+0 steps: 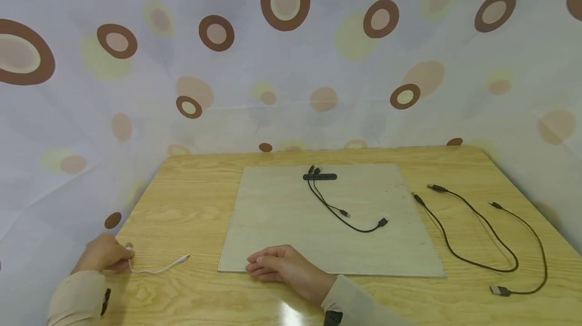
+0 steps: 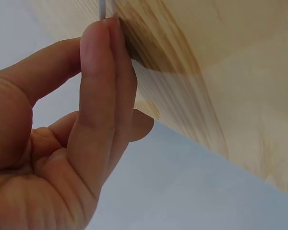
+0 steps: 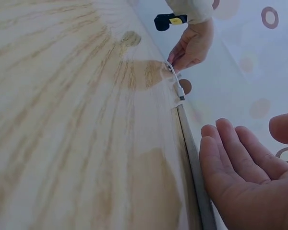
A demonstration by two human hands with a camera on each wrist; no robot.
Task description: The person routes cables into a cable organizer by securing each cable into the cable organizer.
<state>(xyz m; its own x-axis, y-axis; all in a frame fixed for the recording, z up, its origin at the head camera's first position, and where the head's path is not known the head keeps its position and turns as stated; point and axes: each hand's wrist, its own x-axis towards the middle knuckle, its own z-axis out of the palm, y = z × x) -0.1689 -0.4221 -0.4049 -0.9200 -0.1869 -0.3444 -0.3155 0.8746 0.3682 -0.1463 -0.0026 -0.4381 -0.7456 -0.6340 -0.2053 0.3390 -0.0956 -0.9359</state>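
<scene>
At the left side of the table, my left hand [image 1: 103, 253] pinches one end of a short white USB cable [image 1: 156, 270]. The rest of that cable trails rightward over the wood, its far plug [image 1: 183, 258] lying free. In the left wrist view a bit of the white cable [image 2: 102, 8] rises from between the thumb and fingertips. My right hand [image 1: 291, 271] rests at the front edge of a pale board [image 1: 273, 225], fingers relaxed and loosely bent. Its palm [image 3: 259, 191] shows bare in the right wrist view, holding nothing.
On the board lies a black branching cable [image 1: 383, 222], its upper plugs over a small black strip [image 1: 325, 177]. To the board's right are a looped black cable [image 1: 516, 265] and another black USB cable [image 1: 501, 290]. A patterned curtain [image 1: 291, 73] surrounds the wooden table [image 1: 191, 189].
</scene>
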